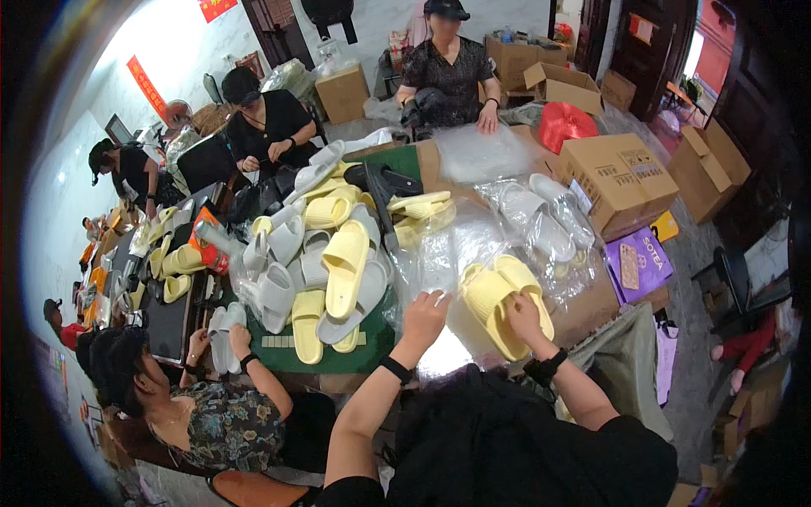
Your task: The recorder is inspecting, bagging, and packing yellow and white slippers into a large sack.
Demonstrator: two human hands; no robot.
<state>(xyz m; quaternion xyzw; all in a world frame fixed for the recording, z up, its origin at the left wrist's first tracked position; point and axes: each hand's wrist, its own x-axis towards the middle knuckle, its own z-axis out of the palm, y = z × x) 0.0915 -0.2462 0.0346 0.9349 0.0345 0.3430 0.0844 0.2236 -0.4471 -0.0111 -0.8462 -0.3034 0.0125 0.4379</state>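
Note:
A pair of pale yellow slippers (pixel 485 310) is in my right hand (pixel 525 318), whose fingers are hooked into the foot openings. Soles down and toes pointing away, the pair rests over clear plastic on the table. To its left, my left hand (pixel 425 316) is closed, its fingertips pinching the edge of a clear plastic bag (pixel 439 262). Beyond my left hand lies a heap of loose yellow and grey slippers (pixel 345 258). A grey pair in clear plastic (pixel 537 223) lies past the yellow pair.
A closed carton (pixel 621 182) and a red roll of plastic twine (pixel 566 127) stand at the far right. Nearer lies a purple bag (pixel 640 260) with a phone (pixel 628 266) on it. Co-workers sit at left, one holding grey slippers (pixel 225 338); another (pixel 443 76) sits opposite.

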